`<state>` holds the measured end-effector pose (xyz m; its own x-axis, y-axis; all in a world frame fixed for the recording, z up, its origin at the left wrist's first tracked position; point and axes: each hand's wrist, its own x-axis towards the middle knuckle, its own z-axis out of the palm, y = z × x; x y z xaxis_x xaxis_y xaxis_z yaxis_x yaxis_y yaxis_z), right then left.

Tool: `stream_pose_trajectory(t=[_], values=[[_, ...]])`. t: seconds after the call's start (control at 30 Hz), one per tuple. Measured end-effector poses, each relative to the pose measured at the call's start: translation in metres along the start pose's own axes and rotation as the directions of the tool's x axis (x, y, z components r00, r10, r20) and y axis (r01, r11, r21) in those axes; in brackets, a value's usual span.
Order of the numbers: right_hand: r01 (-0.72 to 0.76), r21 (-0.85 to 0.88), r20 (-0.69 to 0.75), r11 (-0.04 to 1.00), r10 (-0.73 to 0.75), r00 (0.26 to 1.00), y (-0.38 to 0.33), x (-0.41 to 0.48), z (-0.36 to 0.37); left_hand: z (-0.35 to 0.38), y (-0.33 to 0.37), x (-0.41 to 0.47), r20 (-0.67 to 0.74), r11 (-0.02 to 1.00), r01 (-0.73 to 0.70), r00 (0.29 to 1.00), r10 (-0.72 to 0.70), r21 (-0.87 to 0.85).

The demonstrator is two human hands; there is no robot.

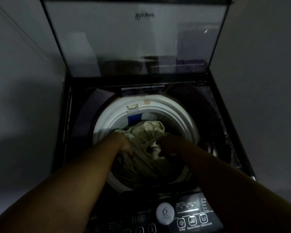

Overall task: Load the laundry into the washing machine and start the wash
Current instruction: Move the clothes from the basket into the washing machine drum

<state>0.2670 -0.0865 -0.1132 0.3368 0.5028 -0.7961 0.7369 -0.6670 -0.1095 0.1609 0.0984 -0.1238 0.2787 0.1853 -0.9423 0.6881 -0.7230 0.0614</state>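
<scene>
Laundry [146,130] is gripped by left hand [124,146], centre frame; right hand [169,146] grip cannot be told. Cloth heaped high could be caught on drum rim [178,113].

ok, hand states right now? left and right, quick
Left hand: fingers curled into the pale laundry in the drum, gripping it.
Right hand: on the same laundry; too dark to tell its grip.
</scene>
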Motion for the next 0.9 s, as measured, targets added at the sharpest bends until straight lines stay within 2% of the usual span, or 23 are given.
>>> stream_pose_trajectory(t=[0.1, 0.2, 0.33, 0.4, 0.6, 0.77, 0.9], values=[[-0.012, 0.025, -0.059, 1.0, 0.014, 0.998, 0.003, -0.031, -0.026, -0.015, 0.011, -0.03, -0.14, 0.989, -0.145, 0.98, 0.143, -0.002], [-0.003, -0.05, -0.165, 0.999, -0.005, 0.986, 0.011, -0.062, -0.049, -0.028, 0.027, -0.07, -0.367, 0.953, -0.28, 0.879, 0.304, 0.118], [0.004, -0.041, -0.309, 0.999, -0.016, 0.951, 0.031, -0.115, -0.072, -0.032, 0.041, -0.113, -0.498, 0.93, -0.357, 0.792, 0.353, 0.092], [-0.01, -0.015, -0.38, 1.0, 0.003, 0.925, 0.044, -0.147, -0.077, -0.03, 0.053, -0.134, -0.572, 0.909, -0.404, 0.723, 0.386, 0.102], [0.0, 0.057, -0.52, 0.998, 0.029, 0.854, 0.103, -0.224, -0.065, -0.01, 0.12, -0.194, -0.642, 0.839, -0.521, 0.591, 0.488, 0.157], [-0.08, 0.182, -0.554, 0.98, 0.169, 0.815, 0.176, -0.283, -0.025, 0.032, 0.208, -0.237, -0.644, 0.759, -0.602, 0.484, 0.593, 0.247], [-0.153, 0.255, -0.521, 0.955, 0.269, 0.81, 0.241, -0.32, 0.02, 0.074, 0.281, -0.252, -0.595, 0.726, -0.625, 0.477, 0.647, 0.288]])
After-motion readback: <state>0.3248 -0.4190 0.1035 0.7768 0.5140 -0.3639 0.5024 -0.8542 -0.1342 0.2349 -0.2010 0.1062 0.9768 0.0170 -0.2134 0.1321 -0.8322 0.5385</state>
